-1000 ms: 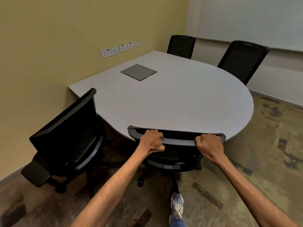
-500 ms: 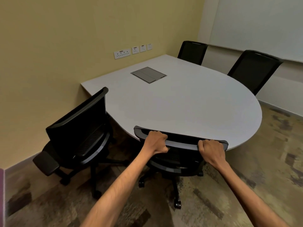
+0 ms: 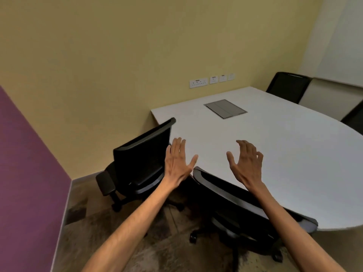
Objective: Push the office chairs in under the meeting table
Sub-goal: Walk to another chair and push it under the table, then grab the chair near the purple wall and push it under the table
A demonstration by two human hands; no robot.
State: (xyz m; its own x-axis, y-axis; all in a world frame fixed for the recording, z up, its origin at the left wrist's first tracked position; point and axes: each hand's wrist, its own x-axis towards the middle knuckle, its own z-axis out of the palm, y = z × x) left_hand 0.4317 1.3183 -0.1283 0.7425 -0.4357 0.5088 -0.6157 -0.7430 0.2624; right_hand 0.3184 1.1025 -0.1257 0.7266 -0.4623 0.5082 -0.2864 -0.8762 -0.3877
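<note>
Both arms reach forward at frame centre. Left hand (image 3: 179,160) and right hand (image 3: 246,162) spread wide, holding nothing, above nearest chair (image 3: 241,201), tucked against meeting table (image 3: 284,154). Second chair (image 3: 141,161) centre-left, angled away.

My right forearm (image 3: 284,218) covers part of the near chair (image 3: 235,201) backrest, and its seat is hidden under the tabletop (image 3: 284,154) edge. The far chair (image 3: 286,85) shows only its backrest above the tabletop's far edge. Another chair (image 3: 355,120) is cut off by the right edge. The wall sockets (image 3: 212,80) are too small to read.
</note>
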